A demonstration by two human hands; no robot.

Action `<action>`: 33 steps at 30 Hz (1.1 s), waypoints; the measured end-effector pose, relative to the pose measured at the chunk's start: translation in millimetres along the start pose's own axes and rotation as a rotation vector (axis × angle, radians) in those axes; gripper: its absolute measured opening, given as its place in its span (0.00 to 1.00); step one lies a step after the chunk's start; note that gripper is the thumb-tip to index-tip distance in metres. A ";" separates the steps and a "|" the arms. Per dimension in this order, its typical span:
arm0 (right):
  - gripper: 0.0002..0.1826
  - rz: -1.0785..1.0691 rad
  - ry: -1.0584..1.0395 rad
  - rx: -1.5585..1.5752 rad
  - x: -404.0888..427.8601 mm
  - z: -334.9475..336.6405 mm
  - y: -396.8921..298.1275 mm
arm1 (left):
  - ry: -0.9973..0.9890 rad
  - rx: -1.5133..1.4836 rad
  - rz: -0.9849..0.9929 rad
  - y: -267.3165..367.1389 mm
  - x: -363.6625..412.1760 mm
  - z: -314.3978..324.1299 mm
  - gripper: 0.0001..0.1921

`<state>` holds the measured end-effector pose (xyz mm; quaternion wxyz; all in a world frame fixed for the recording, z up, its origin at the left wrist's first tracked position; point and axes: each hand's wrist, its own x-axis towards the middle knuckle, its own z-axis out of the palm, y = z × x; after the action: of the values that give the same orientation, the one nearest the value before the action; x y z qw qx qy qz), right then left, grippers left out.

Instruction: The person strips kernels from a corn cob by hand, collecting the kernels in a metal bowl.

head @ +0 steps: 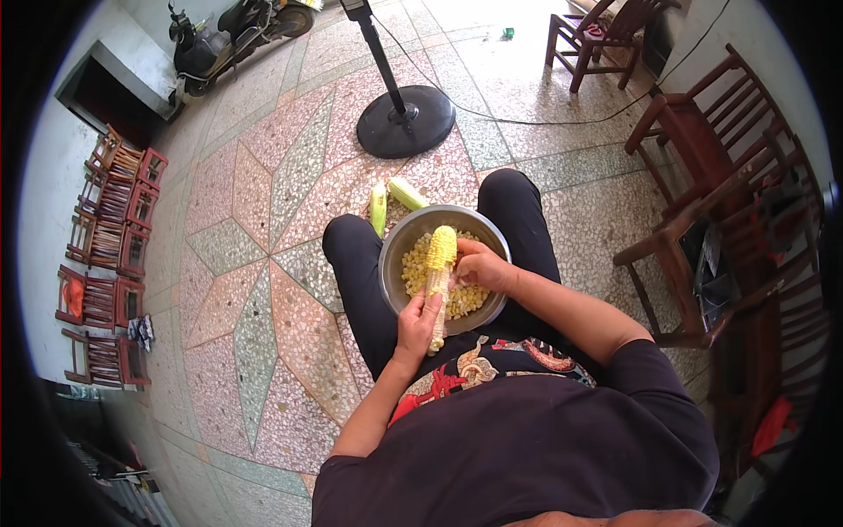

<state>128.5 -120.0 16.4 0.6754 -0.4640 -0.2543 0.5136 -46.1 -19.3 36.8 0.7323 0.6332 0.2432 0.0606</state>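
An ear of corn [440, 263] is tilted over a metal bowl [393, 263] between my knees. Yellow kernels cover its far end, while the lower part is mostly bare pale cob. My left hand [416, 324] grips the cob near its lower end. On the right side of the ear, my right hand [484, 265] has its fingers bent against the edge of the remaining kernels; whether they hold anything is hidden. Loose yellow kernels [413, 269] lie in the bowl. Just beyond the rim, two ears of corn in green husk, one upright in view [378, 209] and one slanted [406, 193], rest on the floor.
A black fan stand base [405, 125] stands ahead, its cable [527, 122] running right across the terrazzo floor [303, 283]. Wooden chairs [698, 145] line the right side. Several small chairs [108, 300] stand along the left wall, and a motor scooter [224, 46] is parked far left.
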 end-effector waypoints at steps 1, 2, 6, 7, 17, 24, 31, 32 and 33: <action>0.19 0.069 0.030 0.138 0.1 2.2 -0.3 | -0.001 0.001 0.000 0.3 0.0 0.5 0.21; 0.20 0.137 0.059 0.277 0.2 3.6 -0.7 | 0.004 -0.004 0.013 0.4 0.1 1.6 0.21; 0.23 0.180 0.062 0.228 1.9 0.7 -0.4 | 0.006 0.013 0.054 -1.7 1.5 2.5 0.21; 0.23 0.166 0.073 0.233 2.0 1.2 0.4 | 0.003 0.015 0.053 0.1 1.2 2.6 0.21; 0.28 0.176 0.021 0.310 -0.7 3.5 -5.9 | 0.016 -0.019 0.030 -5.7 1.1 -0.5 0.22; 0.26 0.038 0.050 0.112 5.5 -5.3 14.4 | -0.056 -0.113 -0.098 -0.4 0.8 -4.1 0.23; 0.29 0.051 0.078 0.133 -3.2 9.0 -5.7 | 0.101 0.159 0.104 -6.5 0.0 6.8 0.26; 0.28 0.045 0.109 0.101 -3.5 9.3 -6.6 | 0.110 0.273 0.143 -8.1 1.0 6.0 0.27; 0.28 0.045 0.110 0.102 -3.4 8.4 -5.8 | 0.119 0.389 0.183 -9.4 1.9 5.0 0.28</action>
<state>123.1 -120.3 25.7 0.6993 -0.4620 -0.1798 0.5150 -44.3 -24.8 27.7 0.5723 0.7772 0.2346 0.1159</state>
